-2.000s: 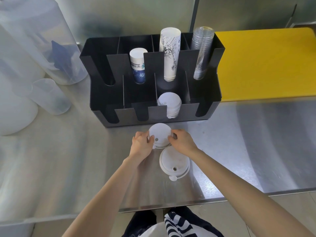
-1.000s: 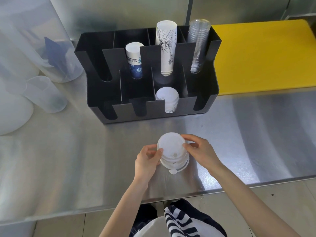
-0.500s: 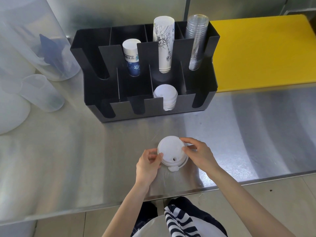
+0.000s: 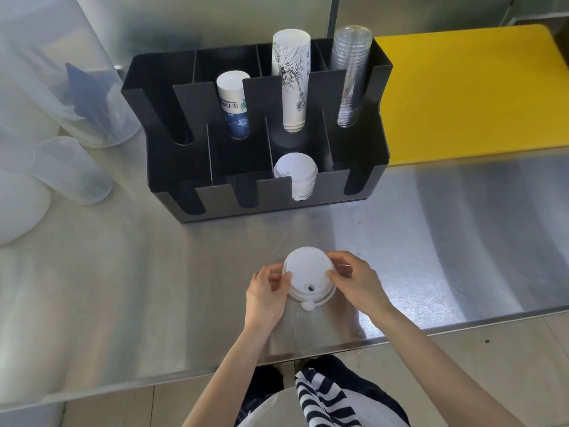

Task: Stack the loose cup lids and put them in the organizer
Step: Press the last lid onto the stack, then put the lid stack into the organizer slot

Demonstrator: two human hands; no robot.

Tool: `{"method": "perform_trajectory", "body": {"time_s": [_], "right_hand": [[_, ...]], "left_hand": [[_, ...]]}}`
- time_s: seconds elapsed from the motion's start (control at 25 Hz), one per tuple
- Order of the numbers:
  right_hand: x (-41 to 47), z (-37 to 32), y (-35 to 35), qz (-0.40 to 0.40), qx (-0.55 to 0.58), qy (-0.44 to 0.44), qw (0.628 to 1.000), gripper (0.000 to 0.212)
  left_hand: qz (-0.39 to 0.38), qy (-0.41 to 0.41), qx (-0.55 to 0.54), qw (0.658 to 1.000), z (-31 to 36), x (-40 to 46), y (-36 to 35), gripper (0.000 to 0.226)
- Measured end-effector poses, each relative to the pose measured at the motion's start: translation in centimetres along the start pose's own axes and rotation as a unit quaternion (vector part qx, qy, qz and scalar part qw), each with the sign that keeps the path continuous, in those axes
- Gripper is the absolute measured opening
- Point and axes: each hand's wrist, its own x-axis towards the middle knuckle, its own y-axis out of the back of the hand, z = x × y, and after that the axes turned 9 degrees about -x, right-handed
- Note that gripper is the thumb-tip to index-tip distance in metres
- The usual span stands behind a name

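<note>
Two white cup lids (image 4: 308, 276) lie stacked one on the other on the steel counter near its front edge, sip hole toward me. My left hand (image 4: 265, 293) pinches the stack's left rim and my right hand (image 4: 357, 282) pinches its right rim. Farther back stands the black organizer (image 4: 360, 143). A stack of white lids (image 4: 296, 174) rests in its front row, third slot from the left.
The organizer's back row holds a short blue-and-white paper cup stack (image 4: 234, 106), a tall printed paper cup stack (image 4: 291, 78) and clear plastic cups (image 4: 351, 75). Translucent containers (image 4: 70, 171) stand at left. A yellow board (image 4: 474, 90) lies at right.
I carried the upper lid from near the organizer toward me and set it on the lid lying on the counter. Both hands now hold the two lids together.
</note>
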Motion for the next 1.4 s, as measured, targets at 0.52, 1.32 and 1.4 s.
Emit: {"method": "perform_trajectory", "body": {"time_s": [0.52,1.32,1.4], "right_hand": [[-0.3,0.3,-0.5,0.017,0.028,-0.016,0.999,0.030],[-1.4,-1.1,-1.8,-0.107,0.164,-0.054,0.979,0.025],[-1.5,-1.3,-2.1,-0.122,0.171,-0.046,0.977,0.023]], "left_hand": [[-0.015,0.020,0.000,1.000,0.9,0.1,0.0,0.023],[-0.005,0.035,-0.249,0.968,3.3,0.1,2.7,0.012],[-0.009,0.028,-0.243,0.970,3.7,-0.1,2.7,0.014]]}}
